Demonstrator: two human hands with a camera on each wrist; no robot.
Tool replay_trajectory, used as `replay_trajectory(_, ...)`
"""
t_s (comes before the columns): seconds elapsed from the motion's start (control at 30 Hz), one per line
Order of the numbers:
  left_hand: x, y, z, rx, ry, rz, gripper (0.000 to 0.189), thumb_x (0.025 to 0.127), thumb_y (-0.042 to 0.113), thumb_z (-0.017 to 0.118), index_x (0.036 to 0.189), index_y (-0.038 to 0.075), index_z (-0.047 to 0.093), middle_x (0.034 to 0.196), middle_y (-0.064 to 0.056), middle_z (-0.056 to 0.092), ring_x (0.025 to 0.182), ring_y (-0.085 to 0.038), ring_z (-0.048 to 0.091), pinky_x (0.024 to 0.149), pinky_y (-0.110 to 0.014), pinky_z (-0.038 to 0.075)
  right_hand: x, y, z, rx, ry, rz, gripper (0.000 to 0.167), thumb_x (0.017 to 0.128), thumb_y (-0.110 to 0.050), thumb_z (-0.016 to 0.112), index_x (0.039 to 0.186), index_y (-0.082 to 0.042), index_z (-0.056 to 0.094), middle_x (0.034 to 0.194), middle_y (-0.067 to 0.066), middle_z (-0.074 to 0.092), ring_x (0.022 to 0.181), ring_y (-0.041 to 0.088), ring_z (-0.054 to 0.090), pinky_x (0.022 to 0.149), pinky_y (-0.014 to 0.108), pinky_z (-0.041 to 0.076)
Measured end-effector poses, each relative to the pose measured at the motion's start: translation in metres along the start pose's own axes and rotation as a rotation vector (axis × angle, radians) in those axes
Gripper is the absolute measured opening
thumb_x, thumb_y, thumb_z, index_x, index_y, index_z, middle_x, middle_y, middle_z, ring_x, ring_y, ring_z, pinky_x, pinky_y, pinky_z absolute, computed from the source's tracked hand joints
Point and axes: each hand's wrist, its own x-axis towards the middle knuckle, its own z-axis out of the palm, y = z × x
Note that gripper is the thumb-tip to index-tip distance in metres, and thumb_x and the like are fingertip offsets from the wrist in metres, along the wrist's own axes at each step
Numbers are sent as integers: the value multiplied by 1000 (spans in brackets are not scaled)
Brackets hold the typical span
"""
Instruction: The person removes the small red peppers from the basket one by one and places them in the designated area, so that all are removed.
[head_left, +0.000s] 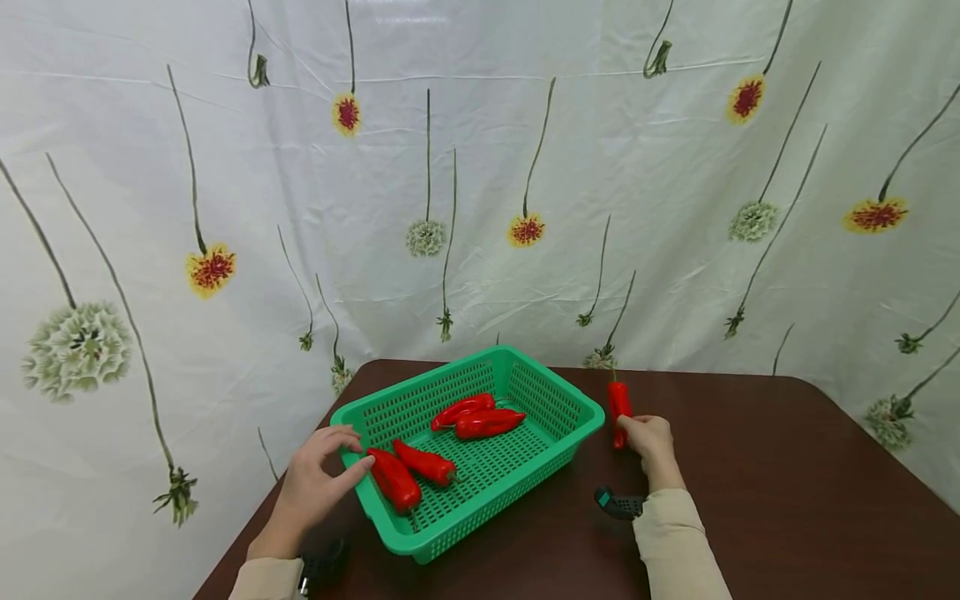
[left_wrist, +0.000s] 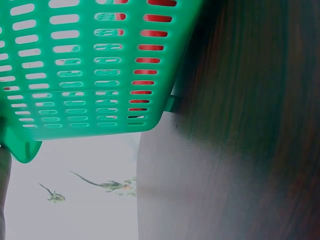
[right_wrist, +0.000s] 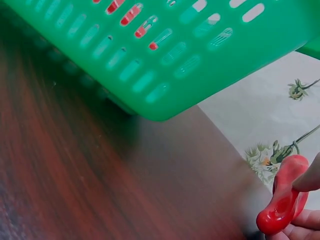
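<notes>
A green plastic basket [head_left: 491, 508] stands on the table with several red peppers [head_left: 491, 422] lying in it. My left hand [head_left: 311, 483] holds the basket's left rim, its thumb close to the nearest pepper [head_left: 395, 481]. To the right of the basket, my right hand [head_left: 651, 437] pinches another red pepper [head_left: 619, 400] between thumb and fingers, stem end pointing away from me. The right wrist view shows this held pepper [right_wrist: 280, 205] at the lower right edge. Only a sliver of the left hand [left_wrist: 4, 192] enters the left wrist view.
Under the basket is a dark brown wooden table [head_left: 780, 475] with rounded far corners. Behind it hangs a white curtain [head_left: 480, 183] printed with flowers. A black strap [head_left: 621, 504] sits at the right wrist.
</notes>
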Motion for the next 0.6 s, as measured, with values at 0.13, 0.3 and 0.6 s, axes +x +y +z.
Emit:
replay_trajectory(0.13, 0, 0, 0, 0, -7, -8, 24, 73, -4, 82, 85, 12, 68, 103, -15, 70, 113, 10, 49, 95, -1, 34, -1, 1, 1, -65, 27, -10, 38, 86, -19, 59, 109, 11, 63, 100, 20, 59, 87, 30, 53, 61, 27, 44)
replay_trajectory(0.3, 0, 0, -1, 10, -11, -21, 25, 73, -3, 83, 85, 13, 68, 104, -15, 70, 113, 12, 48, 94, 0, 33, -2, 2, 4, -138, 50, -34, 38, 87, -21, 60, 107, 11, 64, 103, 25, 62, 93, 36, 56, 61, 29, 46)
replay_trajectory(0.6, 0, 0, 0, 9, -18, -24, 21, 73, -3, 82, 86, 7, 68, 106, -15, 71, 114, 13, 47, 95, 0, 32, -1, 3, 7, -196, 73, -34, 39, 88, -23, 62, 107, 11, 65, 104, 27, 64, 89, 36, 59, 61, 32, 49)
